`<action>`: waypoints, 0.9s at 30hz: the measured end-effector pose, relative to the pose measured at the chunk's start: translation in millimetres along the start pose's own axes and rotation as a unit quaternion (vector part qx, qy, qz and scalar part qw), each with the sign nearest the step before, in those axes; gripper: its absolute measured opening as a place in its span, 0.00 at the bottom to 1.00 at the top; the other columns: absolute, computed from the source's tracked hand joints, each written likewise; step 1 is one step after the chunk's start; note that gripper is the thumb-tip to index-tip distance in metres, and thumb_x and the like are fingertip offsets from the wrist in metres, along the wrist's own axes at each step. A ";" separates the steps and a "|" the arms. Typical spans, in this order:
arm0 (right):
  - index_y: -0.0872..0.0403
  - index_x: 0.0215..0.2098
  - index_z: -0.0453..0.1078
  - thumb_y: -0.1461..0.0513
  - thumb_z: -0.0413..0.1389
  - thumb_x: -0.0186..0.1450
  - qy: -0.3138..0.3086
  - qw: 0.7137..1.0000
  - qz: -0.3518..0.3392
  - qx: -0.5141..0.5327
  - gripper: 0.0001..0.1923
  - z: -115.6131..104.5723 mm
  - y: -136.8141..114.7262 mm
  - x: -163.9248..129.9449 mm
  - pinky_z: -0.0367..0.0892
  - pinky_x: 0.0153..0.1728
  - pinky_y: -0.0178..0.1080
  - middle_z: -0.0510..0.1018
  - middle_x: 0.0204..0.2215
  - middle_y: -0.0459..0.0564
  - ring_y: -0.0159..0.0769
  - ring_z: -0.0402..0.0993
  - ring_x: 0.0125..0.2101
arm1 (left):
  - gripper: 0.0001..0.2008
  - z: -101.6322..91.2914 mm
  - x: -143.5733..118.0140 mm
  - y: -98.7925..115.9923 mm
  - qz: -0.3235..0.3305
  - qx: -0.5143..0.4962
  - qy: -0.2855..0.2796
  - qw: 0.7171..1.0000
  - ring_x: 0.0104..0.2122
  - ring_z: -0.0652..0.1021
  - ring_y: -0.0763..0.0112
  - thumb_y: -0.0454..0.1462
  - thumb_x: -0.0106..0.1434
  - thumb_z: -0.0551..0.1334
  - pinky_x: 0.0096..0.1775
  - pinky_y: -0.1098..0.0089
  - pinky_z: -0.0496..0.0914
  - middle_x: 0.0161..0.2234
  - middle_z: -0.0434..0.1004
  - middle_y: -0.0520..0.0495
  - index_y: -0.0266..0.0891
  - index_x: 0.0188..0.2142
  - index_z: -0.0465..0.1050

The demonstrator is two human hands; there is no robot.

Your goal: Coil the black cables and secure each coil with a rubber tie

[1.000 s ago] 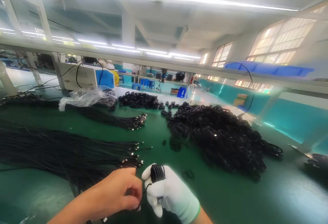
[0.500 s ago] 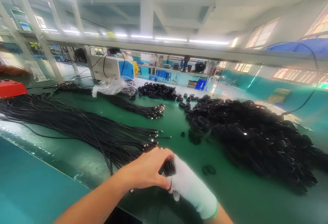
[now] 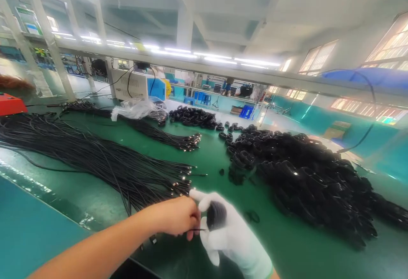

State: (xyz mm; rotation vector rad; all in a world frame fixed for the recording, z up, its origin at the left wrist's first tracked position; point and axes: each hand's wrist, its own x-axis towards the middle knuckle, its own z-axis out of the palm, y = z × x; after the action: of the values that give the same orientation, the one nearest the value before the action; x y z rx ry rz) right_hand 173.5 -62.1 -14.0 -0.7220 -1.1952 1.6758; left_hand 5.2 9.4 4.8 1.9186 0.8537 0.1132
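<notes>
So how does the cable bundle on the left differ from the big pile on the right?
The straight cable bundle lies stretched out in long parallel strands, while the coiled cable pile is made of small wound loops. The bundle lies low and flat on the green table; the pile is heaped higher. The bundle shows metal connector ends toward the middle of the table; no such ends are plain on the pile. Both are black cable.
</notes>
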 end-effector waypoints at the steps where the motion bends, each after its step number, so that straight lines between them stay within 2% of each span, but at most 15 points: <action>1: 0.50 0.41 0.62 0.63 0.63 0.47 -0.027 0.998 -0.011 0.052 0.24 -1.3 -0.1 -1.2 0.60 0.11 0.30 0.68 0.50 0.55 0.26 0.68 0.15 | 0.08 1.1 -3.7 4.1 -0.010 -0.039 0.019 0.999 0.16 0.68 0.75 0.34 0.53 0.55 0.19 0.75 0.63 0.19 0.73 0.52 0.37 0.21 0.71; 3: 0.51 0.44 0.59 0.61 0.62 0.51 -0.052 0.993 -0.032 0.101 0.25 -3.0 1.9 -1.3 0.60 0.12 0.29 0.77 0.34 0.52 0.27 0.67 0.14 | 0.07 -0.7 -11.6 15.0 -0.013 -0.154 0.068 0.986 0.19 0.72 0.74 0.37 0.54 0.57 0.23 0.74 0.67 0.21 0.73 0.51 0.36 0.26 0.71; 5: 0.52 0.46 0.57 0.61 0.61 0.53 -0.063 0.991 -0.036 0.110 0.25 -3.1 6.0 0.7 0.61 0.13 0.27 0.77 0.24 0.49 0.28 0.68 0.14 | 0.06 -4.3 -16.3 25.2 0.003 -0.255 0.099 0.962 0.22 0.74 0.74 0.37 0.54 0.60 0.27 0.73 0.70 0.23 0.74 0.51 0.35 0.30 0.70; 9: 0.54 0.49 0.55 0.62 0.61 0.53 -0.056 0.992 -0.037 0.110 0.29 -1.8 12.6 4.1 0.62 0.15 0.28 0.78 0.24 0.50 0.29 0.70 0.15 | 0.07 -4.5 -10.5 31.4 0.029 -0.352 0.101 0.930 0.24 0.74 0.75 0.34 0.52 0.63 0.30 0.72 0.71 0.24 0.74 0.49 0.33 0.32 0.70; 12: 0.54 0.51 0.55 0.63 0.59 0.53 -0.030 0.995 -0.043 0.089 0.30 -1.6 9.0 3.5 0.61 0.14 0.29 0.77 0.24 0.49 0.29 0.68 0.14 | 0.08 -3.8 -5.3 28.1 0.053 -0.360 0.148 0.920 0.28 0.75 0.74 0.34 0.54 0.61 0.34 0.70 0.71 0.30 0.74 0.48 0.34 0.35 0.70; 14: 0.54 0.52 0.56 0.64 0.58 0.52 0.006 0.999 -0.029 0.038 0.30 -0.4 3.5 3.6 0.60 0.15 0.30 0.75 0.21 0.45 0.29 0.67 0.14 | 0.08 -4.2 -8.1 28.7 0.062 -0.290 0.227 0.928 0.31 0.75 0.73 0.34 0.57 0.57 0.37 0.69 0.71 0.35 0.74 0.47 0.36 0.37 0.70; 16: 0.53 0.51 0.59 0.66 0.56 0.51 0.068 0.995 0.014 -0.068 0.29 2.3 -0.3 6.2 0.63 0.18 0.33 0.73 0.19 0.41 0.29 0.66 0.14 | 0.10 -1.5 -14.2 33.9 0.053 -0.142 0.309 0.939 0.34 0.75 0.70 0.36 0.61 0.54 0.39 0.67 0.70 0.38 0.75 0.48 0.40 0.39 0.71; 17: 0.52 0.50 0.61 0.67 0.56 0.51 0.111 0.984 0.030 -0.136 0.27 4.3 -0.5 8.4 0.65 0.21 0.35 0.73 0.20 0.41 0.30 0.68 0.15 | 0.11 1.9 -17.1 37.7 0.041 -0.050 0.333 0.941 0.34 0.76 0.68 0.37 0.61 0.54 0.39 0.65 0.69 0.38 0.75 0.49 0.42 0.41 0.71; 19: 0.51 0.47 0.65 0.67 0.56 0.51 0.200 0.947 0.032 -0.248 0.24 8.8 2.4 13.8 0.69 0.30 0.40 0.75 0.29 0.46 0.35 0.73 0.25 | 0.12 12.9 -19.3 45.1 0.005 0.125 0.334 0.934 0.35 0.76 0.62 0.39 0.59 0.56 0.39 0.62 0.69 0.38 0.76 0.48 0.45 0.43 0.71; 20: 0.50 0.47 0.65 0.66 0.56 0.51 0.232 0.933 0.024 -0.275 0.24 10.9 4.8 16.1 0.69 0.36 0.42 0.75 0.37 0.49 0.38 0.74 0.32 | 0.12 19.4 -18.1 47.2 -0.021 0.195 0.318 0.927 0.35 0.77 0.59 0.38 0.58 0.57 0.38 0.60 0.69 0.37 0.77 0.47 0.44 0.43 0.71; 22: 0.49 0.51 0.64 0.66 0.58 0.51 0.263 0.922 0.011 -0.283 0.29 13.3 8.3 18.0 0.66 0.45 0.45 0.69 0.48 0.53 0.44 0.70 0.44 | 0.11 30.3 -11.8 45.3 -0.076 0.282 0.293 0.910 0.34 0.77 0.55 0.35 0.59 0.56 0.36 0.58 0.70 0.35 0.77 0.44 0.40 0.41 0.72; 24: 0.49 0.55 0.61 0.64 0.59 0.52 0.210 0.949 0.029 -0.235 0.32 12.0 7.2 15.4 0.66 0.46 0.47 0.67 0.51 0.54 0.46 0.67 0.47 | 0.13 35.2 -3.7 34.9 -0.085 0.299 0.304 0.901 0.35 0.78 0.56 0.31 0.61 0.52 0.37 0.59 0.71 0.36 0.77 0.42 0.38 0.41 0.73; 26: 0.51 0.56 0.61 0.59 0.58 0.56 0.094 0.987 0.052 -0.121 0.29 6.7 1.4 9.9 0.69 0.42 0.48 0.69 0.48 0.55 0.45 0.67 0.46 | 0.17 34.1 2.0 20.1 -0.019 0.264 0.333 0.905 0.39 0.77 0.62 0.28 0.62 0.49 0.41 0.62 0.71 0.40 0.77 0.44 0.39 0.46 0.71; 27: 0.53 0.55 0.61 0.56 0.56 0.59 0.033 0.996 0.058 -0.051 0.26 3.2 -2.1 7.2 0.70 0.40 0.48 0.70 0.46 0.55 0.45 0.67 0.46 | 0.18 32.4 3.6 13.2 0.028 0.238 0.344 0.908 0.40 0.77 0.65 0.28 0.62 0.49 0.43 0.65 0.70 0.42 0.76 0.45 0.40 0.48 0.70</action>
State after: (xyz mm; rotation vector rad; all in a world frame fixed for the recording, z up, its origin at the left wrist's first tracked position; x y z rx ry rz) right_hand 168.6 -56.5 -10.5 -0.9187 -1.2179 1.6818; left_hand 28.4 -16.3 -1.7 2.4022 1.3851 0.7079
